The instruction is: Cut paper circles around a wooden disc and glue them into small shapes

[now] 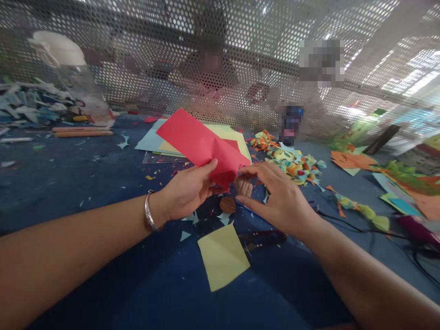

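My left hand (187, 189), with a silver bracelet at its wrist, pinches a folded sheet of red paper (192, 137) between thumb and fingers. The paper tilts up to the left above the table. Close to its lower right corner, my right hand (275, 195) curls its thumb and index finger around a brown, ridged, rounded piece (244, 186); its exact kind is unclear. A brown disc (227, 205) lies on the table between my hands. Nearer to me is a square of yellow paper (223, 259), beside a dark flat tool (263, 239) partly in shadow.
Coloured sheets (151, 137) lie behind the red paper. Paper scraps (295, 162) are heaped to the right, near a black cable (360, 228). A clear bottle (77, 82) and two wooden sticks (82, 133) are at left. A perforated metal screen (154, 55) stands behind the table.
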The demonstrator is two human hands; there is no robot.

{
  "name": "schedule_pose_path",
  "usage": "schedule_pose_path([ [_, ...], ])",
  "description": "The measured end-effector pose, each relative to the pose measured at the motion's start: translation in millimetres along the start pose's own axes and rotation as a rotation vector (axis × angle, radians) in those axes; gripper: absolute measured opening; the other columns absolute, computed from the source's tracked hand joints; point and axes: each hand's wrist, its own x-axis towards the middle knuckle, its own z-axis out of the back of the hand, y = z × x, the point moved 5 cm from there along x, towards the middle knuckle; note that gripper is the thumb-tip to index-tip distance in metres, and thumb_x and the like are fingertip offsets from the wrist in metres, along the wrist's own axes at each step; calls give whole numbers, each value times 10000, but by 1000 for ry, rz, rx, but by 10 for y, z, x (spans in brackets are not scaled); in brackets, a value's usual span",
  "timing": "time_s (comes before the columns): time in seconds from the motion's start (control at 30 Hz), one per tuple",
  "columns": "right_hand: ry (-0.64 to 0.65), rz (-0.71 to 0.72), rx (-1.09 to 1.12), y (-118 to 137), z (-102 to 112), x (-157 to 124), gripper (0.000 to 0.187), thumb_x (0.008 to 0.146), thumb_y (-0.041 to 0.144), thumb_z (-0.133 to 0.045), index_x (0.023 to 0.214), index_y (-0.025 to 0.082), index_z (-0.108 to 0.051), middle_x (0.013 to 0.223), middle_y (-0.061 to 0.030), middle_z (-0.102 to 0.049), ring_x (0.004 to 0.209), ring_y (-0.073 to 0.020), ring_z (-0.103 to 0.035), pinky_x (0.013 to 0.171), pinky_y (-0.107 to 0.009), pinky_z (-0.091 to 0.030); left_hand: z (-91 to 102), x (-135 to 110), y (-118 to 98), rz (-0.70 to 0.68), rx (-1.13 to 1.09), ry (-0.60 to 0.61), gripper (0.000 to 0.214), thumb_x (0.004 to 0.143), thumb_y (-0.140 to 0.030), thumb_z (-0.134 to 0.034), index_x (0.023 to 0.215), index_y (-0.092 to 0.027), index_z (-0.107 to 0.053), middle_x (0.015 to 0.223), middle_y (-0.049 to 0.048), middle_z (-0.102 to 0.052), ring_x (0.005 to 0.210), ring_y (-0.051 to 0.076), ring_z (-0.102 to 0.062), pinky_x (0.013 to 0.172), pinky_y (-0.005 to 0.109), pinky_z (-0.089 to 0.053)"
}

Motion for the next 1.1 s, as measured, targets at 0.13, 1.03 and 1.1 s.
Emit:
schedule_pose_path([
  [0.13,-56,94,-24,58,1,6,380,849,221,-723,1201,176,-588,1158,-120,-661,1109,-286,-595,978,-443,-472,-44,-38,53,46,6,19,248,1013,-240,-470,976,-112,-680,945,100,-722,790,151,-631,770,295,-543],
  [1.03,70,188,82,189,-85,2,395,877,108,-658,1261,138,-569,1219,-114,-664,1139,-244,-592,990,-389,-479,-87,-103,145,83,139,176,111,852,-143,-655,929,-120,-731,938,80,-709,801,156,-644,736,269,-528],
  [1.1,65,190,88,188,-85,-2,392,878,102,-653,1259,134,-569,1215,-115,-663,1134,-244,-591,986,-391,-479,-102,-113,139,77,143,202,129,858,-139,-649,951,-129,-738,952,80,-715,823,159,-647,754,272,-529],
])
